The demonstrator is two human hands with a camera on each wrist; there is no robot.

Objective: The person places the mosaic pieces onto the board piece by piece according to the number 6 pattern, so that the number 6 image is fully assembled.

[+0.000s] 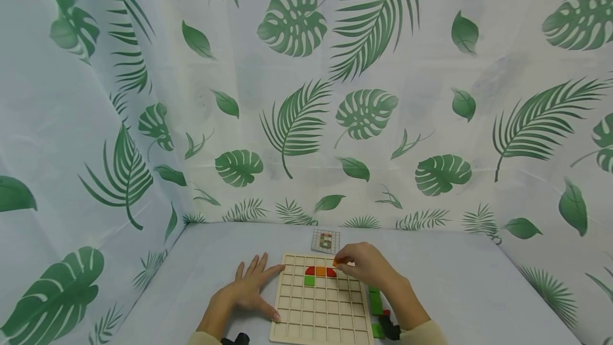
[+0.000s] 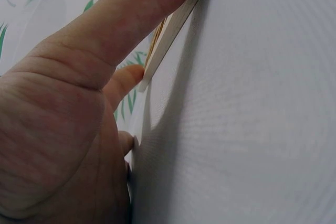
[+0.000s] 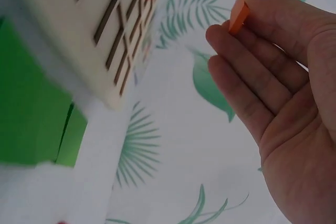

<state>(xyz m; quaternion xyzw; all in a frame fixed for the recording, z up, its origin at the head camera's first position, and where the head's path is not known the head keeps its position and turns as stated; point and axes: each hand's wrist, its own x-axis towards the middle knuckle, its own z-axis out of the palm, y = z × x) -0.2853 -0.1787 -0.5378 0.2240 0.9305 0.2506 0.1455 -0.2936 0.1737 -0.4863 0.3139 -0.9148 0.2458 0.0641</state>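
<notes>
Over the grid board (image 1: pixel 314 319), the right hand (image 1: pixel 367 264) pinches an orange block (image 3: pixel 239 18)—long axis steeply slanted in its wrist view—left hand (image 1: pixel 248 288) spread.

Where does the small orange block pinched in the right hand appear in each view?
Head: the small orange block is low, slightly right of centre, pinched by the right hand.
Left wrist: not in it.
Right wrist: near the top, right of centre.
Shared landmark: the pale wooden grid board, visible in all three.

The card (image 1: pixel 325 241) lies just behind the grid board (image 1: pixel 321 306).
</notes>
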